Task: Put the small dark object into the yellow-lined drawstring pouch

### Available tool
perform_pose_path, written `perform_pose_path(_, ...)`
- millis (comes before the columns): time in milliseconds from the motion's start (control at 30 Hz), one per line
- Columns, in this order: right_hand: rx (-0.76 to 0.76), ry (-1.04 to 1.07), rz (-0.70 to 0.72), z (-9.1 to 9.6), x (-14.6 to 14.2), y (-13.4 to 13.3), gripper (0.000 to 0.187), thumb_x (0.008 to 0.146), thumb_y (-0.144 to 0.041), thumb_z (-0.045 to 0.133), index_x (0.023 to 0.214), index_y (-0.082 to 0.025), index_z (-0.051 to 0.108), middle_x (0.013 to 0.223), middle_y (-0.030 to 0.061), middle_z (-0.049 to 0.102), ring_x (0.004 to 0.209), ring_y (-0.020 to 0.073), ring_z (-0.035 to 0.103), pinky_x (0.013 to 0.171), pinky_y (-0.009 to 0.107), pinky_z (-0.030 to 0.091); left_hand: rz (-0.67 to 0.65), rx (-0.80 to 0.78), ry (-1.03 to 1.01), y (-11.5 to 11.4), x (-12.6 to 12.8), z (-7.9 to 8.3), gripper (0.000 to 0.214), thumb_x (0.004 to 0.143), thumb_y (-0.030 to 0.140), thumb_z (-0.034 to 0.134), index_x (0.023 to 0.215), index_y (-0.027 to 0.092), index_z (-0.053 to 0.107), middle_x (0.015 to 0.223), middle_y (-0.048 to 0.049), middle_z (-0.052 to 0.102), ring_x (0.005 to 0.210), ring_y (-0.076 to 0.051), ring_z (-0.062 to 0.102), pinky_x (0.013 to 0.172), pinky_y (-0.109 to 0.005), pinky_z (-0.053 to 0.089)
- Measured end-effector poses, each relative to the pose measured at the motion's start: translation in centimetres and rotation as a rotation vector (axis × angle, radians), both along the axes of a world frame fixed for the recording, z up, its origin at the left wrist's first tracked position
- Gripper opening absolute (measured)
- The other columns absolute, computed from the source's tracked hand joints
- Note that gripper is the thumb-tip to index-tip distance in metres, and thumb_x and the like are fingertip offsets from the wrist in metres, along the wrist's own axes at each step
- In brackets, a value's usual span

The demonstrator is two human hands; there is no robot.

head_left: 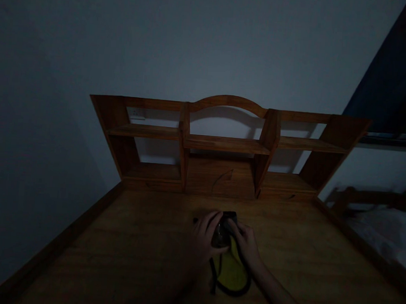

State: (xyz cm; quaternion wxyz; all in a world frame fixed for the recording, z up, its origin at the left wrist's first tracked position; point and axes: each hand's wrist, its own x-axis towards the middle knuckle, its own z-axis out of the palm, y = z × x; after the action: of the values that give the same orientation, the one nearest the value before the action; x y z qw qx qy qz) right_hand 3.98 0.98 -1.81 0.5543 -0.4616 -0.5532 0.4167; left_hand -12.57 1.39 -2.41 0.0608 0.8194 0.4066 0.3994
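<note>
In dim light both my hands meet over a wooden desk (121,257). My left hand (203,240) curls its fingers around a small dark object (223,231) that I cannot identify. My right hand (247,244) grips the same object from the right side. Just below the hands lies a yellow pouch (230,272) with a dark border, flat on the desk and partly under my right hand.
A wooden hutch (224,144) with shelves and an arched top stands at the back of the desk against a pale wall. A raised wooden rim (63,240) runs along the desk's left side. A bed (387,227) with a wooden frame lies to the right.
</note>
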Motion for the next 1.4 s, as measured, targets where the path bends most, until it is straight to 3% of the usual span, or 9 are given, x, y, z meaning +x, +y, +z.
perform_pose_path(200, -0.227, 0.361, 0.146, 1.1, -0.3, -0.2, 0.037, 0.073, -0.043, 0.072, 0.098, -0.017, 0.071, 0.092, 0.0060, 0.072, 0.089, 0.0242, 0.065, 0.085, 0.035, 0.048, 0.023, -0.041, -0.183, 0.3, -0.1, 0.3, 0.083, 0.070, 0.038, 0.075, 0.139, 0.025, 0.030, 0.134, -0.0114, 0.042, 0.125, -0.027, 0.043, 0.103, -0.044, 0.040)
perform_pose_path(333, -0.312, 0.470, 0.271, 2.2, -0.7, -0.9, 0.047, 0.066, -0.033, 0.079, 0.110, -0.020, 0.067, 0.104, 0.0070, 0.071, 0.098, 0.0258, 0.064, 0.090, 0.037, 0.047, 0.013, -0.011, -0.200, 0.6, -0.3, 0.3, 0.081, 0.071, 0.031, 0.074, 0.139, 0.024, 0.030, 0.135, -0.0121, 0.041, 0.125, -0.027, 0.043, 0.103, -0.046, 0.040)
perform_pose_path(467, -0.277, 0.460, 0.281, 1.9, -0.4, -0.8, 0.048, 0.067, -0.028, 0.078, 0.112, -0.022, 0.065, 0.110, 0.0066, 0.069, 0.105, 0.0268, 0.062, 0.095, 0.040, 0.044, 0.001, 0.040, -0.103, 0.7, -0.3, 0.0, 0.076, 0.076, 0.031, 0.069, 0.140, 0.023, 0.030, 0.136, -0.0130, 0.042, 0.126, -0.028, 0.042, 0.103, -0.048, 0.039)
perform_pose_path(667, -0.147, 0.326, 0.237, -0.2, 0.3, 0.1, 0.050, 0.066, -0.028, 0.080, 0.114, -0.024, 0.064, 0.115, 0.0059, 0.067, 0.108, 0.0267, 0.059, 0.096, 0.042, 0.043, -0.103, 0.294, 0.154, 0.3, -0.5, 0.8, 0.066, 0.083, 0.035, 0.062, 0.141, 0.020, 0.033, 0.139, -0.0141, 0.042, 0.131, -0.030, 0.036, 0.107, -0.049, 0.034)
perform_pose_path(833, -0.040, 0.252, 0.204, -0.7, 0.3, 0.5, 0.044, 0.067, -0.035, 0.078, 0.108, -0.023, 0.068, 0.103, 0.0048, 0.071, 0.098, 0.0251, 0.063, 0.091, 0.039, 0.047, -0.113, 0.381, 0.234, -0.2, -0.3, 1.4, 0.056, 0.084, 0.022, 0.057, 0.138, 0.020, 0.038, 0.137, -0.0122, 0.046, 0.131, -0.028, 0.037, 0.107, -0.047, 0.035)
perform_pose_path(1100, -0.098, 0.226, 0.188, 0.7, 0.1, -0.3, 0.035, 0.070, -0.035, 0.076, 0.100, -0.018, 0.070, 0.087, 0.0028, 0.071, 0.079, 0.0197, 0.064, 0.073, 0.030, 0.051, -0.034, 0.314, 0.062, -0.1, -0.2, 0.6, 0.069, 0.076, 0.042, 0.066, 0.134, 0.015, 0.038, 0.130, -0.0164, 0.051, 0.125, -0.031, 0.044, 0.105, -0.051, 0.038)
perform_pose_path(1300, -0.213, 0.398, 0.401, 1.6, 0.6, -0.3, 0.042, 0.068, -0.024, 0.077, 0.108, -0.019, 0.067, 0.098, 0.0050, 0.070, 0.089, 0.0210, 0.065, 0.083, 0.033, 0.049, 0.042, 0.292, -0.102, 0.2, 0.1, 0.4, 0.077, 0.067, 0.045, 0.072, 0.129, 0.015, 0.039, 0.123, -0.0146, 0.056, 0.121, -0.031, 0.049, 0.106, -0.056, 0.035)
perform_pose_path(1400, -0.225, 0.443, 0.433, 1.8, 0.8, -0.4, 0.042, 0.067, -0.023, 0.076, 0.109, -0.021, 0.067, 0.099, 0.0060, 0.071, 0.091, 0.0232, 0.065, 0.086, 0.036, 0.048, 0.073, 0.274, -0.170, 0.2, 0.2, 0.3, 0.078, 0.064, 0.042, 0.075, 0.128, 0.016, 0.039, 0.123, -0.0139, 0.056, 0.121, -0.031, 0.049, 0.107, -0.057, 0.033)
